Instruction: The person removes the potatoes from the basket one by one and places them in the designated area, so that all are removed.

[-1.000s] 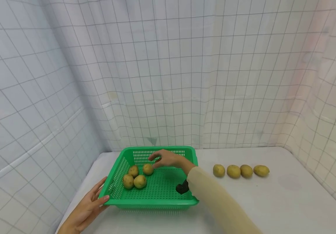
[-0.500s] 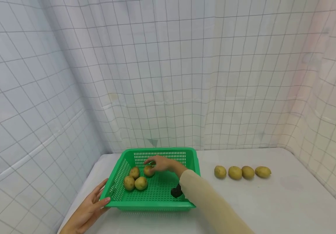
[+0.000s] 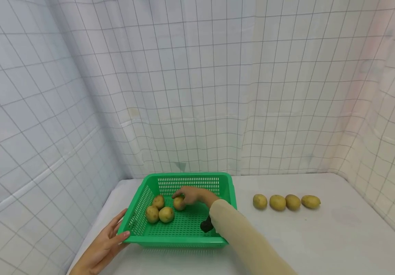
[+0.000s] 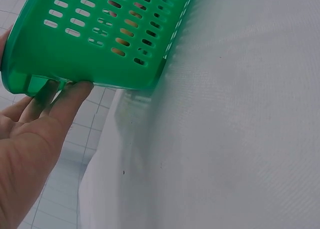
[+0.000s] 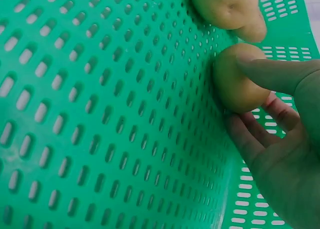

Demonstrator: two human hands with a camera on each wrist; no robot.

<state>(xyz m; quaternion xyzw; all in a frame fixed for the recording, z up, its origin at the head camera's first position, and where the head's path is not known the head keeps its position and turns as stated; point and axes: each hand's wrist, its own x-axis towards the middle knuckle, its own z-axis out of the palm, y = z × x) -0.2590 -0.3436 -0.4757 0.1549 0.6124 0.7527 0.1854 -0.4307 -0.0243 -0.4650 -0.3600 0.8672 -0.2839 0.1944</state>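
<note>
In the head view a green plastic basket (image 3: 183, 239) stands on the white table. At its near left corner my left hand (image 3: 102, 244) holds the rim, thumb on top and fingers beneath; the left wrist view shows this hand (image 4: 35, 139) under the rim. Inside the basket, my right hand (image 3: 192, 195) grips a potato (image 3: 179, 203) near the back. The right wrist view shows the thumb and fingers around this potato (image 5: 237, 81), which sits against the basket floor. Three other potatoes (image 3: 152, 214) lie together to its left.
Several potatoes (image 3: 278, 203) lie in a row on the table (image 3: 321, 236), right of the basket. A white gridded curtain (image 3: 197, 95) encloses the back and sides. A black object (image 3: 206, 225) is at the right sleeve's cuff.
My right hand has come down onto the back potato and taken hold of it. The potato has shifted slightly to the right. The left hand stays on the rim.
</note>
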